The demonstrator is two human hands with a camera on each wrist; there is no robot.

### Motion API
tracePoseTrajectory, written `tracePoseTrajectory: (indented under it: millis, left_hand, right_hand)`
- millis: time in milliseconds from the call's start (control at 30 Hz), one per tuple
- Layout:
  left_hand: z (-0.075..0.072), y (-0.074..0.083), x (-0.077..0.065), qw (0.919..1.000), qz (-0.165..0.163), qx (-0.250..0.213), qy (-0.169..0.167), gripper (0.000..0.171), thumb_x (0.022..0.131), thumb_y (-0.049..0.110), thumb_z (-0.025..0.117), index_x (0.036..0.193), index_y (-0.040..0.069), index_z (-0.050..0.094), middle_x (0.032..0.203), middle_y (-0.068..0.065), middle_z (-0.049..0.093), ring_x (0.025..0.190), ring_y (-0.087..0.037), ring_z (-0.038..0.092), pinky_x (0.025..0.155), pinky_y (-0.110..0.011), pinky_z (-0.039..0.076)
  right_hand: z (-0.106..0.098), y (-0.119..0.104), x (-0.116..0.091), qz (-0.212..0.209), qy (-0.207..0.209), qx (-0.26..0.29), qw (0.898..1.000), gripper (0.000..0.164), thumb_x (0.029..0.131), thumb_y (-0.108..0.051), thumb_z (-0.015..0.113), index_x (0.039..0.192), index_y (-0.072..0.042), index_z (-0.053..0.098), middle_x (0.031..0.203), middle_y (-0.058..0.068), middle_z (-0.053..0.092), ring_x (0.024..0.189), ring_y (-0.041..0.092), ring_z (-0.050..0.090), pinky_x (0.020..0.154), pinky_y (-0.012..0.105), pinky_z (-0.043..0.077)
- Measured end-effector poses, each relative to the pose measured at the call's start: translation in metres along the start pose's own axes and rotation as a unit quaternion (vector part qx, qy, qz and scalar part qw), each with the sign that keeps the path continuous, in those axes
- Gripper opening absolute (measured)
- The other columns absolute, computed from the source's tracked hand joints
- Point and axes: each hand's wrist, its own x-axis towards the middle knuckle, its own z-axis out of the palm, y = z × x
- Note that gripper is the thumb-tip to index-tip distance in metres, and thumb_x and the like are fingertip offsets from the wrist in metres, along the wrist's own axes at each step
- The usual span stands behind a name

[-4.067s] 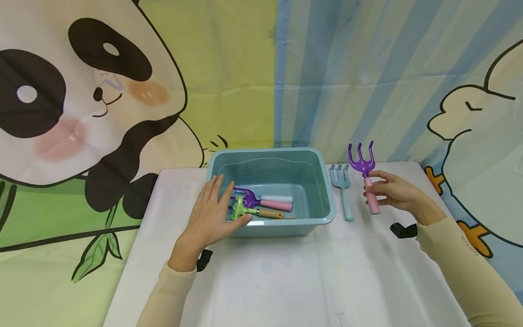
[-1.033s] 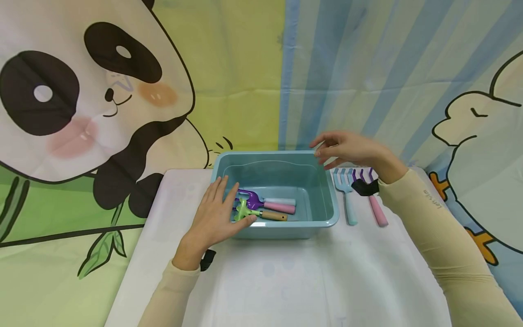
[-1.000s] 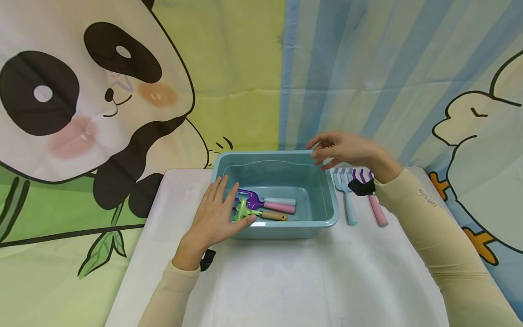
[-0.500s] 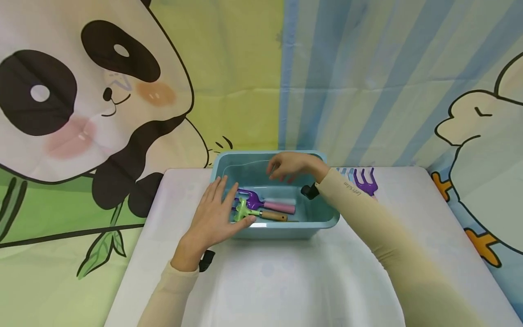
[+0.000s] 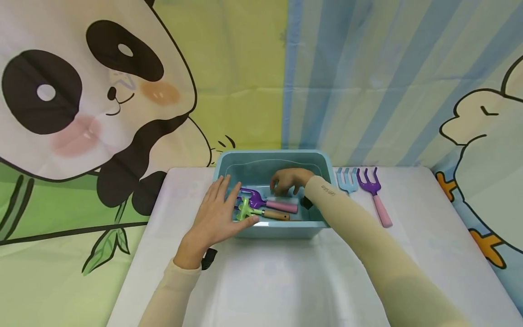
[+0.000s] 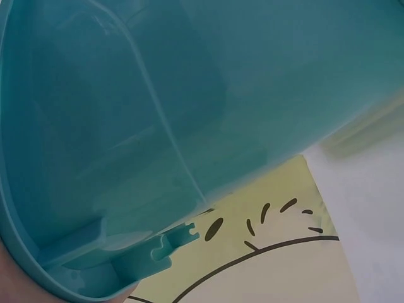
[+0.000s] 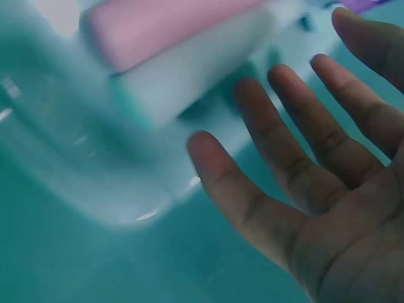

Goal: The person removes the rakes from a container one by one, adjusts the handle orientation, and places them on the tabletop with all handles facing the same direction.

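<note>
My left hand (image 5: 214, 213) rests fingers spread on the left side of a teal plastic tub (image 5: 273, 153). My right hand (image 5: 288, 179) reaches down inside the tub. In the right wrist view its fingers (image 7: 271, 132) are spread and hold nothing, close to a pale blue handle (image 7: 196, 72) that lies beside a pink handle (image 7: 164, 28). That pink handle belongs to a purple garden hand fork (image 5: 255, 200) lying in the tub. Nearer the front lies a green-headed tool (image 5: 245, 210) with a wooden handle, its head partly behind my left thumb.
Right of the tub, on the white-covered table (image 5: 278, 281), lie a light blue hand fork (image 5: 347, 185), partly behind my right sleeve (image 5: 359, 236), and a purple hand fork with a pink handle (image 5: 382, 210). A printed cloth (image 5: 241, 81) hangs right behind the table.
My right hand set the purple fork down beside the light blue one, then moved left and down into the tub. My left hand stays at the tub's left side.
</note>
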Motion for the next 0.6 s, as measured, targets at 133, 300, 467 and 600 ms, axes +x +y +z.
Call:
tracePoseTrajectory:
  millis: [133,300,467,600]
  left_hand:
    - [0.000,0.000,0.000,1.0000,-0.001,0.000,0.003,0.110,0.080,0.088,0.043,0.157,0.009,0.033,0.164,-0.018,0.014,0.151,-0.034,0.005,0.121,-0.050,0.005]
    - [-0.001,0.001,0.000,1.0000,-0.002,-0.002,0.003,0.111,0.080,0.088,0.044,0.156,0.008,0.034,0.164,-0.019,0.015,0.151,-0.034,0.005,0.121,-0.050,0.005]
    - [0.000,0.001,0.000,1.0000,-0.004,-0.001,0.001,0.111,0.080,0.088,0.043,0.157,0.008,0.034,0.164,-0.019,0.015,0.152,-0.033,0.004,0.121,-0.050,0.005]
    - [0.000,0.001,0.000,1.0000,-0.004,0.001,0.002,0.111,0.080,0.088,0.043,0.156,0.008,0.035,0.164,-0.019,0.015,0.152,-0.033,0.004,0.120,-0.050,0.006]
  right_hand:
    - [0.005,0.005,0.007,0.010,0.000,-0.026,1.000,0.039,0.095,-0.019,0.069,0.133,-0.012,0.061,0.116,0.007,0.062,0.109,0.026,0.059,0.093,0.055,0.050]
    - [0.012,0.006,0.014,0.012,-0.005,-0.054,0.998,0.039,0.092,-0.021,0.073,0.129,-0.017,0.064,0.130,0.006,0.057,0.115,0.023,0.054,0.089,0.047,0.052]
    - [0.019,0.006,0.019,0.021,-0.001,-0.090,0.996,0.037,0.089,-0.018,0.074,0.124,-0.018,0.063,0.131,0.004,0.056,0.108,0.023,0.056,0.082,0.041,0.054]
    - [0.023,0.004,0.019,0.018,-0.002,-0.103,0.994,0.037,0.090,-0.015,0.073,0.125,-0.015,0.061,0.128,0.005,0.056,0.105,0.021,0.057,0.081,0.039,0.055]
